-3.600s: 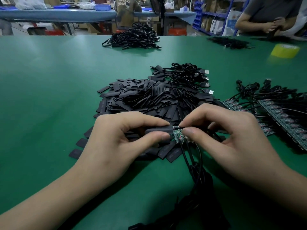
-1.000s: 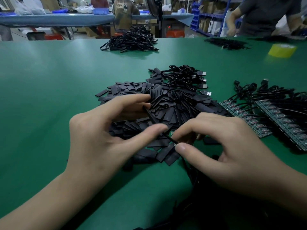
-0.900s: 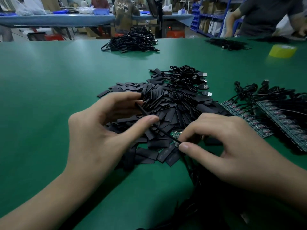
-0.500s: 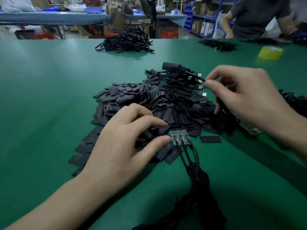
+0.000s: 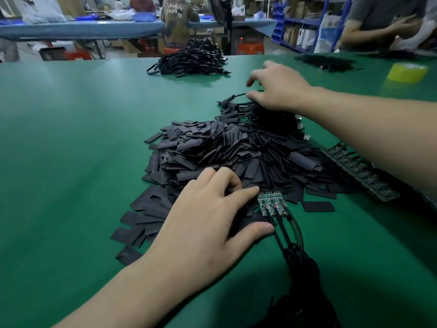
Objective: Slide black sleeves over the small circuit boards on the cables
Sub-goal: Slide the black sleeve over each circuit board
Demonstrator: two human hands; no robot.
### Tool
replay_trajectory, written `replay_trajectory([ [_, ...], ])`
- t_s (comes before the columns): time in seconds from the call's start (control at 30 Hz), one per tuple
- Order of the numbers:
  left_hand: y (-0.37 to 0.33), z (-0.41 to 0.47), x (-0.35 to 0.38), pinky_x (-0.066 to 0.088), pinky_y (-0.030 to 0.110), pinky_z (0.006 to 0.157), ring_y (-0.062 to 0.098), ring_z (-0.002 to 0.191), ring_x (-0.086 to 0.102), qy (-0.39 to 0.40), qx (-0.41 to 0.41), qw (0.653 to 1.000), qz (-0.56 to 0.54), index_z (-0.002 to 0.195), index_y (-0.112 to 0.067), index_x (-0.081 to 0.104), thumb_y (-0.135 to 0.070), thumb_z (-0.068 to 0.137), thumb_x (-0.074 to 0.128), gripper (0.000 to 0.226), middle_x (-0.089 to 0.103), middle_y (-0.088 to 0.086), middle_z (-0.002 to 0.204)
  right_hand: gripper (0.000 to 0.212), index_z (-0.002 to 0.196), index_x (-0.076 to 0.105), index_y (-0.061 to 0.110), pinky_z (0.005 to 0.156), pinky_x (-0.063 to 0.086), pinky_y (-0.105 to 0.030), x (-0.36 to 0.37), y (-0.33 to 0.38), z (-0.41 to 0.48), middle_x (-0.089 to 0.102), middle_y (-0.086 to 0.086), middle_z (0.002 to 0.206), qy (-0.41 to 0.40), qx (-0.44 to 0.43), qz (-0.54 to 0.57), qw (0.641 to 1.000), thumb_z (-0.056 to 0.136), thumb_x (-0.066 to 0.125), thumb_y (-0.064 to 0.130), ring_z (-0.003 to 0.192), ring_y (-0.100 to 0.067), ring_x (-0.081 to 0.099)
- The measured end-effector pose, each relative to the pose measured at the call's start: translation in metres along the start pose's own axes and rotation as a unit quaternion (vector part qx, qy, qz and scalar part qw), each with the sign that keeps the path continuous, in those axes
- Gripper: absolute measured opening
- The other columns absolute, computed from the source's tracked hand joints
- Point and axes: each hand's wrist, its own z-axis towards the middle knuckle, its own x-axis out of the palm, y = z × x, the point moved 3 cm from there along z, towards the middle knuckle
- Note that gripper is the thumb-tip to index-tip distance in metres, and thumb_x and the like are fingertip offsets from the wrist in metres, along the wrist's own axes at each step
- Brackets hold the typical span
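Left hand (image 5: pixel 208 221) rests flat on near edge of black sleeves (image 5: pixel 224 150) pile, fingers spread and relaxed, index tip just beside small circuit boards (image 5: pixel 272 202). Boards lie bare on green table (image 5: pixel 71 138), cables (image 5: pixel 290 235) trailing toward the person. Right hand (image 5: pixel 279 88) reaches over far cable heap (image 5: pixel 267 114), fingers curled down; cannot tell if it holds anything

Only readable text: pale letters, roughly "UNKN / OWN", blurry, on back of olive jacket (image 5: pixel 178 20) just beyond far cable heap (image 5: pixel 191 59).
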Motion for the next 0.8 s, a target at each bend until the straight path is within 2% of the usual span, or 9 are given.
replay_trajectory([
  [0.1, 0.002, 0.001, 0.000, 0.047, 0.035, 0.092, 0.013, 0.106, 0.046, -0.003, -0.007, 1.000, -0.006, 0.140, -0.032, 0.058, -0.074, 0.090, 0.042, 0.068, 0.045, -0.013, 0.109, 0.030, 0.120, 0.067, 0.022, 0.099, 0.042, -0.044, -0.006, 0.022, -0.041, 0.057, -0.006, 0.114, -0.045, -0.045, 0.026, 0.998, 0.099, 0.058, 0.044, 0.113, -0.027, 0.054],
  [0.2, 0.001, 0.002, 0.001, 0.046, 0.036, 0.093, 0.012, 0.107, 0.046, -0.001, -0.009, 1.000, -0.021, 0.138, -0.032, 0.059, -0.073, 0.088, 0.046, 0.066, 0.045, -0.013, 0.108, 0.024, 0.106, 0.069, 0.026, 0.093, 0.039, -0.042, -0.025, 0.043, -0.119, 0.055, 0.002, 0.105, -0.096, -0.108, 0.026, 0.989, 0.097, 0.056, 0.044, 0.107, -0.023, 0.051],
  [0.27, 0.001, 0.002, 0.001, 0.046, 0.035, 0.094, 0.011, 0.107, 0.046, -0.002, -0.010, 0.999, -0.037, 0.136, -0.033, 0.061, -0.073, 0.087, 0.049, 0.065, 0.046, -0.014, 0.107, 0.030, 0.100, 0.070, 0.030, 0.088, 0.045, -0.041, -0.032, 0.047, -0.165, 0.054, 0.008, 0.101, -0.066, -0.111, 0.081, 0.988, 0.095, 0.048, 0.051, 0.103, -0.018, 0.053],
  [0.33, 0.001, 0.002, 0.001, 0.046, 0.035, 0.095, 0.010, 0.107, 0.047, -0.004, -0.012, 0.998, -0.057, 0.135, -0.033, 0.062, -0.073, 0.086, 0.049, 0.065, 0.047, -0.015, 0.107, 0.040, 0.099, 0.070, 0.036, 0.087, 0.050, -0.041, -0.032, 0.046, -0.195, 0.053, 0.018, 0.098, 0.020, -0.088, 0.122, 0.988, 0.092, 0.040, 0.061, 0.100, -0.008, 0.053],
  [0.4, 0.000, 0.002, 0.000, 0.046, 0.035, 0.095, 0.009, 0.107, 0.048, -0.010, -0.013, 0.997, -0.075, 0.133, -0.033, 0.064, -0.073, 0.085, 0.049, 0.063, 0.049, -0.017, 0.107, 0.044, 0.106, 0.071, 0.039, 0.092, 0.049, -0.035, -0.027, 0.044, -0.210, 0.052, 0.023, 0.098, 0.085, -0.073, 0.136, 0.984, 0.089, 0.040, 0.067, 0.101, 0.001, 0.050],
  [0.5, -0.002, 0.001, -0.002, 0.046, 0.033, 0.095, 0.007, 0.107, 0.052, -0.026, -0.015, 0.993, -0.113, 0.125, -0.035, 0.067, -0.069, 0.086, 0.053, 0.054, 0.051, -0.019, 0.106, 0.045, 0.111, 0.070, 0.040, 0.092, 0.045, -0.027, -0.024, 0.041, -0.216, 0.052, 0.025, 0.100, 0.094, -0.057, 0.154, 0.982, 0.084, 0.047, 0.066, 0.102, 0.005, 0.049],
  [0.6, -0.003, 0.001, -0.006, 0.047, 0.030, 0.094, 0.006, 0.108, 0.056, -0.042, -0.026, 0.983, -0.179, 0.115, -0.035, 0.071, -0.060, 0.088, 0.061, 0.038, 0.057, -0.020, 0.105, 0.028, 0.097, 0.072, 0.037, 0.085, 0.043, -0.024, -0.022, 0.044, -0.217, 0.056, 0.022, 0.097, 0.098, -0.029, 0.203, 0.974, 0.082, 0.058, 0.057, 0.096, 0.005, 0.054],
  [0.7, -0.003, 0.000, -0.010, 0.051, 0.024, 0.084, 0.007, 0.096, 0.065, -0.065, -0.051, 0.963, -0.255, 0.108, -0.032, 0.072, -0.046, 0.089, 0.071, 0.023, 0.067, -0.015, 0.098, 0.011, 0.082, 0.071, 0.032, 0.074, 0.048, -0.025, -0.027, 0.049, -0.212, 0.068, 0.014, 0.084, 0.107, 0.001, 0.294, 0.950, 0.082, 0.070, 0.043, 0.079, 0.000, 0.062],
  [0.8, 0.000, -0.002, -0.013, 0.050, 0.019, 0.067, 0.003, 0.070, 0.064, -0.070, -0.103, 0.925, -0.360, 0.096, -0.028, 0.074, -0.042, 0.083, 0.072, 0.020, 0.070, -0.011, 0.080, 0.007, 0.082, 0.073, 0.024, 0.058, 0.046, -0.016, -0.034, 0.058, -0.204, 0.072, 0.007, 0.074, 0.113, 0.032, 0.450, 0.885, 0.085, 0.076, 0.030, 0.064, -0.002, 0.062],
])
